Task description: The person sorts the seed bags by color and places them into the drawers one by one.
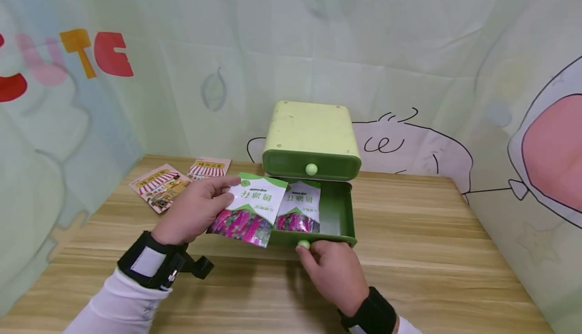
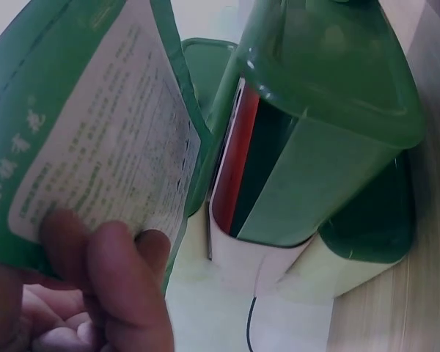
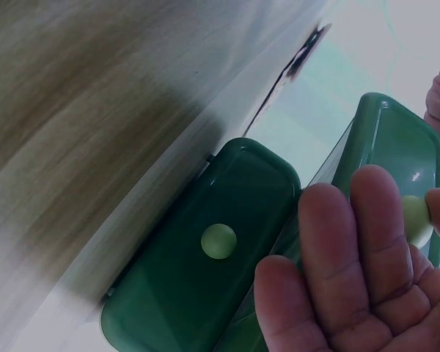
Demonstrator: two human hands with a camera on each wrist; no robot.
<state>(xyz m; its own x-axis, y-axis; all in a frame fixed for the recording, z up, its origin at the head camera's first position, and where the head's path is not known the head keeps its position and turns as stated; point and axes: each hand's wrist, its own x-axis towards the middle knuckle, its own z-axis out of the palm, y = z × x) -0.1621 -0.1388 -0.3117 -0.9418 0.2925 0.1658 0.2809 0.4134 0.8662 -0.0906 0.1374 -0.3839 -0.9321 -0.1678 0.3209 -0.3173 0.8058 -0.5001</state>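
My left hand [image 1: 196,211] pinches a seed packet [image 1: 254,207] at its side, between thumb and fingers. Its front is white and green with magenta flowers; the left wrist view shows its printed back [image 2: 125,132]. A matching packet [image 1: 299,205] lies in the pulled-out green drawer [image 1: 337,212], partly covered by the held one. The held packet hangs over the drawer's left part. My right hand [image 1: 338,273] pinches the drawer's pale green round knob [image 1: 303,244] between thumb and index finger; its other fingers [image 3: 330,257] extend beside the drawer front.
The pale yellow-green cabinet [image 1: 313,127] stands at the table's back. Its closed upper drawer has a knob [image 1: 311,169]; a lower closed drawer [image 3: 183,271] shows near the table. Two pink packets [image 1: 159,187] with striped awnings lie at the back left. A printed cloth [image 1: 386,61] hangs behind.
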